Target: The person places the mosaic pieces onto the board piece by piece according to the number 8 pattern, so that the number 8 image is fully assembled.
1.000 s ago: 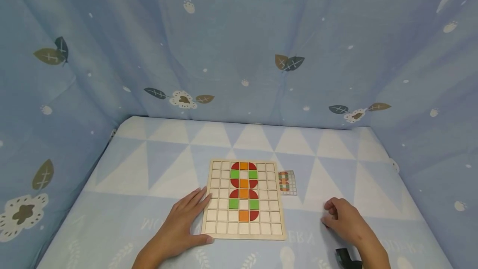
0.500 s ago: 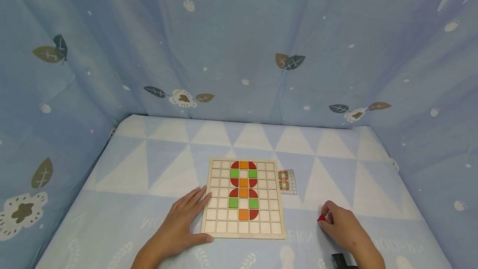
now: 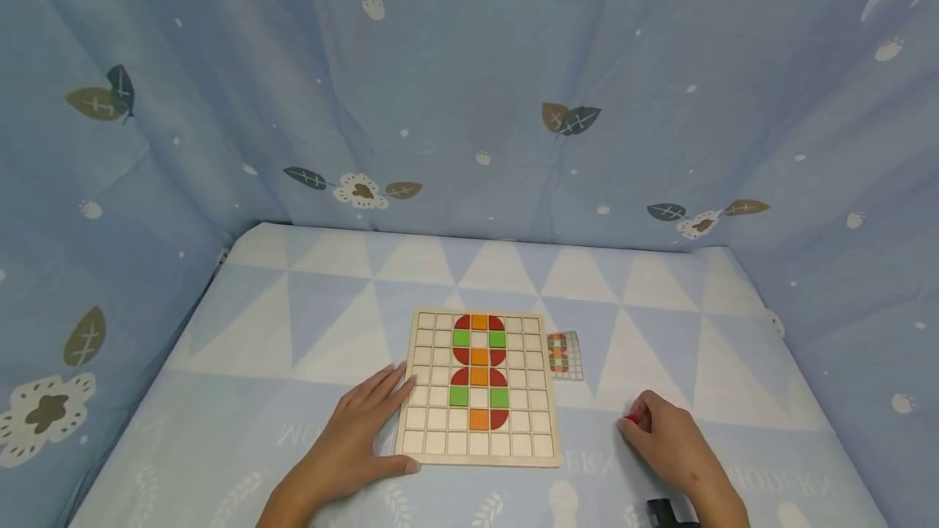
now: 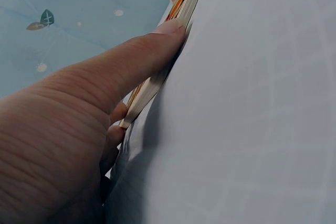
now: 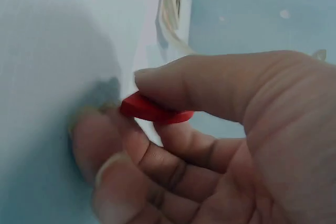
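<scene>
A wooden grid board [image 3: 521,445] lies flat, carrying red rounded, orange square and green square tiles in its middle columns. My left hand [image 3: 352,438] rests at its left side, fingers spread over the edge and thumb at the front corner. From the left wrist view, the thumb [image 4: 126,61] lies along the board's side [image 4: 191,3]. Right of the board, my right hand [image 3: 671,442] pinches a red tile [image 5: 157,109] between thumb and fingertips. In the right wrist view one edge of this tile looks curved, and part of it is hidden under the thumb.
A small pattern card [image 3: 572,357] with a matching coloured grid lies against the board's right edge. A black object [image 3: 663,513] sits by the right wrist. Blue printed curtains [image 3: 469,88] stand behind and at both sides of the cloth-covered table [image 3: 242,332].
My right hand has moved slightly left toward the board, and the red tile has come into sight and turned in its fingers. My left hand stays in place.
</scene>
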`<state>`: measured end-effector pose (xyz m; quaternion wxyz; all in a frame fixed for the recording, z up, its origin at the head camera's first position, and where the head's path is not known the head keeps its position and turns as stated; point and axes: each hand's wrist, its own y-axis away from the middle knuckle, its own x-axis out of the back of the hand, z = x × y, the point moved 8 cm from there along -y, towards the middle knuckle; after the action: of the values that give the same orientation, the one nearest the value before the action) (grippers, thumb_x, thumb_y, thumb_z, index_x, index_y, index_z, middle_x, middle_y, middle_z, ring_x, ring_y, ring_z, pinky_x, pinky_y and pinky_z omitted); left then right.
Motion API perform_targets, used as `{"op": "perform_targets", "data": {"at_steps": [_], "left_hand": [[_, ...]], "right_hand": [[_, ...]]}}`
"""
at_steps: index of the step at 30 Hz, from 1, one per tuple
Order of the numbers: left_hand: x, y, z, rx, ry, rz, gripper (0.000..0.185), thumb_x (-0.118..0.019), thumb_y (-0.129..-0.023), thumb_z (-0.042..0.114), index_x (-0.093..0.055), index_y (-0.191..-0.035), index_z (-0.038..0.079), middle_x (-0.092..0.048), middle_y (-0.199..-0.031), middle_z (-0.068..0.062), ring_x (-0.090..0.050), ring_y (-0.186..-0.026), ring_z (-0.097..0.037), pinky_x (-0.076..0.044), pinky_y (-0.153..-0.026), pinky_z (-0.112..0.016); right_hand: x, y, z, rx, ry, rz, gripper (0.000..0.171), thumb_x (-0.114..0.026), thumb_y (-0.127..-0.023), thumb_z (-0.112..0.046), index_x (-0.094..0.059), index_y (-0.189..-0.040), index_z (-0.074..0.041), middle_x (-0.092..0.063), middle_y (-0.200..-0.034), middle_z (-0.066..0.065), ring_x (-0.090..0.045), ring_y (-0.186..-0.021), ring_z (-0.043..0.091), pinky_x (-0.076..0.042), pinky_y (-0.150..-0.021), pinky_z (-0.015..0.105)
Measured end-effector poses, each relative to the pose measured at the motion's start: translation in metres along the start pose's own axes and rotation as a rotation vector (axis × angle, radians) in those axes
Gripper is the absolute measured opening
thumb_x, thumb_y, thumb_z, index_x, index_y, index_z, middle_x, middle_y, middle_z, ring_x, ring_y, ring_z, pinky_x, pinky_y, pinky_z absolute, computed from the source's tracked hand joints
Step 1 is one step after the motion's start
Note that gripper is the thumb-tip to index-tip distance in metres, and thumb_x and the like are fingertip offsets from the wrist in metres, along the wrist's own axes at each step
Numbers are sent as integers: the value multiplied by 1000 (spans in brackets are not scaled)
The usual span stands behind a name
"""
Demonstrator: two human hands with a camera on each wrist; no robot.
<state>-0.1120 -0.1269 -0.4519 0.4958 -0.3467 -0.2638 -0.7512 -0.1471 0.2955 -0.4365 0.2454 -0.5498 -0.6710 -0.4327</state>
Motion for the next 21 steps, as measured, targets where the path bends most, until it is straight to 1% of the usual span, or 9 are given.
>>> {"op": "perform_targets", "data": {"at_steps": [5,9,12,15,18,21], "left_hand": [[-1,0,-1,12,-11,-7,111,-83,-77,65,-35,-165,18,-20,-173,2,-17,-159,-27,-18,-119,-57],[-2,0,-2,18,-15,-15,111,-81,-77,68,-34,-166,20,-19,-174,3,-16,-159,-26,-18,-120,-57],[-1,0,-2,16,-14,-13,111,-82,-77,66,-34,-165,19,-19,-174,2,-16,-159,-26,-18,-120,-58],[1,1,-1,12,-22,-4,110,-83,-77,64,-35,-165,18,-20,-173,1,-17,-159,-27,-19,-120,-58],[2,1,0,4,-16,5,110,-85,-77,62,-36,-165,17,-21,-173,1,-17,-159,-27,-20,-119,-58],[2,0,2,-5,-3,8,110,-85,-77,61,-36,-164,16,-22,-173,0,-17,-159,-27,-20,-119,-58]], "right_hand": [[-2,0,-8,-17,-72,40,24,-76,-93,-19,-54,-90,-9,-56,-68,1,-52,-60,18,-40,-55,30],[-10,-2,-24,22,-102,55,24,-77,-92,-18,-54,-89,-11,-56,-64,-1,-51,-57,15,-40,-53,28],[-19,-4,-45,94,-128,60,24,-79,-92,-17,-56,-88,-13,-54,-65,-3,-47,-56,12,-39,-54,26],[-30,-5,-76,200,-152,52,22,-79,-93,-16,-58,-88,-15,-53,-65,-7,-46,-56,9,-39,-54,25],[-43,-3,-111,326,-126,45,20,-79,-94,-18,-61,-87,-20,-53,-64,-13,-46,-55,4,-39,-53,24],[-55,-1,-141,440,-60,45,22,-80,-94,-22,-61,-84,-24,-47,-60,-16,-42,-53,2,-36,-52,23]]}}
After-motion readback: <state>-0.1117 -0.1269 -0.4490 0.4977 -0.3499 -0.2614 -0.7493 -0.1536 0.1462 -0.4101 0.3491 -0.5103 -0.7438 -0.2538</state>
